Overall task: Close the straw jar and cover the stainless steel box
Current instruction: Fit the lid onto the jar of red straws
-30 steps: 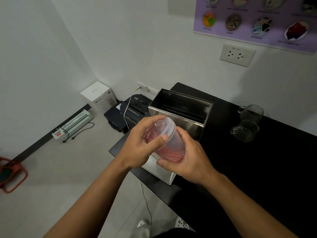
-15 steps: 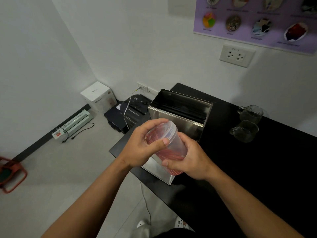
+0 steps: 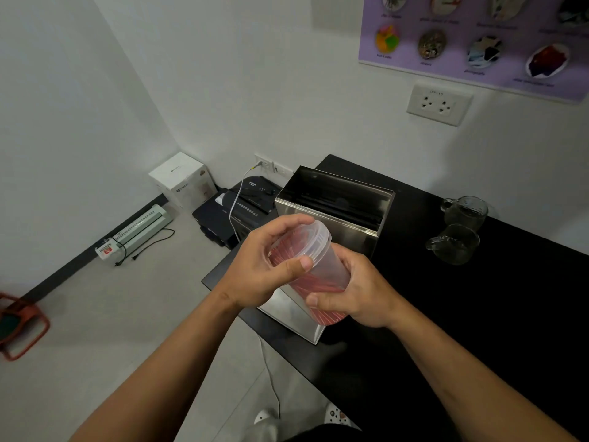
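1. straw jar [image 3: 322, 275]: a clear plastic tub packed with red straws, held tilted in the air over the near left corner of the black table [image 3: 478, 314], in front of the stainless steel box [image 3: 357, 231].
2. left hand [image 3: 264, 269]: curled over the jar's clear lid [image 3: 314, 239], fingers arched across the far rim and thumb [image 3: 294, 266] pressed against the near edge; the hand is clenched around the lid, which sits on the jar's mouth. whether it is fully sealed i cannot tell.
3. right hand [image 3: 360, 288]: wrapped round the lower body of the jar, thumb across the near side, fingers hidden behind it, grasping firmly.
4. stainless steel box: upright on the table just behind the hands, its top uncovered and its dark inside showing.
5. two glass pitchers [image 3: 459, 231]: farther right on the table, well apart from the box, one just behind the other.
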A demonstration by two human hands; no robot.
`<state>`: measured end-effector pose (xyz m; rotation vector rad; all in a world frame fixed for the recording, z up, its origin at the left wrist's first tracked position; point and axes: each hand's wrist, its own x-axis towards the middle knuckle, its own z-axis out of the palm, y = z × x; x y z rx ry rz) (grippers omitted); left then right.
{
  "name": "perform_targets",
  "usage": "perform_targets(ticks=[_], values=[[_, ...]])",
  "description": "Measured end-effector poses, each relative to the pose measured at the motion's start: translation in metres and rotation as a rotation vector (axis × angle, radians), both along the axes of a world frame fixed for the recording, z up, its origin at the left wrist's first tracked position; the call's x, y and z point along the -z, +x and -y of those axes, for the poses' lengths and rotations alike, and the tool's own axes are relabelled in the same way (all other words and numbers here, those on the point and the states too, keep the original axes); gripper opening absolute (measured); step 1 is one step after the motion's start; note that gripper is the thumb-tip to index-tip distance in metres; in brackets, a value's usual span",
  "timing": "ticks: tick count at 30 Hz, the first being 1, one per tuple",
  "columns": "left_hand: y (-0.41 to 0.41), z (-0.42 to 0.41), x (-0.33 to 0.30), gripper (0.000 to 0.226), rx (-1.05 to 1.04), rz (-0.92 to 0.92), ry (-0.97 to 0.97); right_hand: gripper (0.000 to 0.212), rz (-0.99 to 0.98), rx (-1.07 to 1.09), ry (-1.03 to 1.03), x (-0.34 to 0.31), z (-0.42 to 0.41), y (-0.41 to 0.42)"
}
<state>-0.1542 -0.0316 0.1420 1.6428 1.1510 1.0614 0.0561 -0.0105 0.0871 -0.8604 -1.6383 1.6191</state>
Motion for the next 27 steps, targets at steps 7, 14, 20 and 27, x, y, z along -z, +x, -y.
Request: perform_targets(ticks=[7,14,20,27], values=[[-0.003,-0.002,-0.001,0.092,0.015,0.029,-0.028,0.081,-0.046,0.011,-0.015,0.000,0.002,-0.007],[-0.010,0.001,0.000,0.054,-0.238,-0.119,-0.159,0.093,-0.083,0.114,0.062,0.000,0.008,-0.019],[-0.020,0.004,0.010,0.030,-0.280,-0.171,-0.314,0.071,-0.068,0.086,0.019,0.007,0.009,-0.022],[-0.019,0.006,0.027,0.030,-0.267,-0.189,-0.281,0.049,0.192,0.335,-0.086,0.009,-0.001,-0.018]])
